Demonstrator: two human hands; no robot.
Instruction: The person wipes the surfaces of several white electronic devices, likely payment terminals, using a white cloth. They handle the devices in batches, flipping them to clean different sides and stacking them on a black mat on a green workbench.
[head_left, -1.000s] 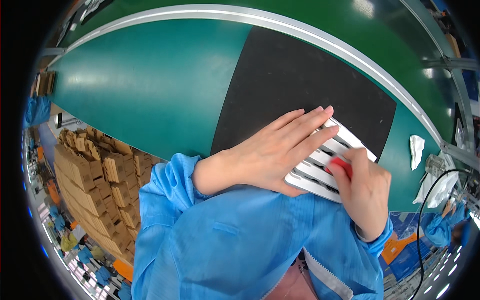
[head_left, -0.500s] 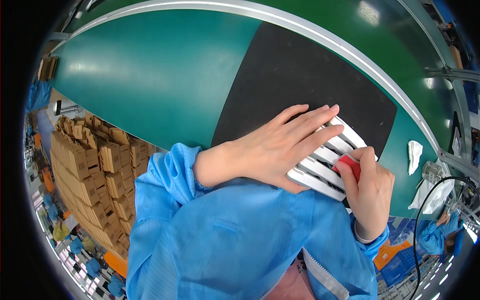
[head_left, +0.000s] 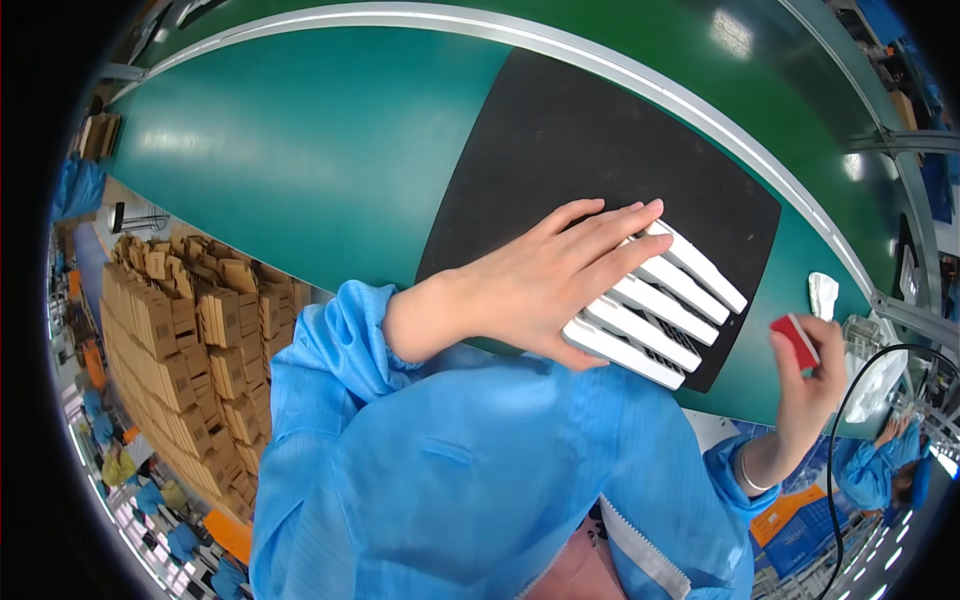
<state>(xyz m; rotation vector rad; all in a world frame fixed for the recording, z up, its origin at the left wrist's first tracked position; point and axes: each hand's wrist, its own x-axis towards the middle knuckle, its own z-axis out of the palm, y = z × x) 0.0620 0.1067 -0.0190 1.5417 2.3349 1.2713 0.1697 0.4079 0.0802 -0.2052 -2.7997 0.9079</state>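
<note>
Several long white plastic bars (head_left: 648, 326) with dark slotted sides lie side by side on a black mat (head_left: 560, 150). Across their left ends rests my left hand (head_left: 545, 280), fingers stretched out over the far bars and thumb at the nearest one. My right hand (head_left: 808, 385) is raised off to the right, apart from the bars. Between its thumb and fingers it pinches a small red block (head_left: 795, 342) with a pale edge, perhaps a sponge or pad; its exact kind is unclear.
A green tabletop (head_left: 300, 140) surrounds the mat, with a metal rail (head_left: 450, 14) along its far edge. At the right lie a crumpled white cloth (head_left: 823, 294), a clear plastic box (head_left: 860, 335) and a black cable (head_left: 832, 480). Stacked cardboard boxes (head_left: 180, 370) stand at the left.
My right hand has lifted the red block off the white bars and moved right with it. My left hand stays on the bars, shifted very slightly left.
</note>
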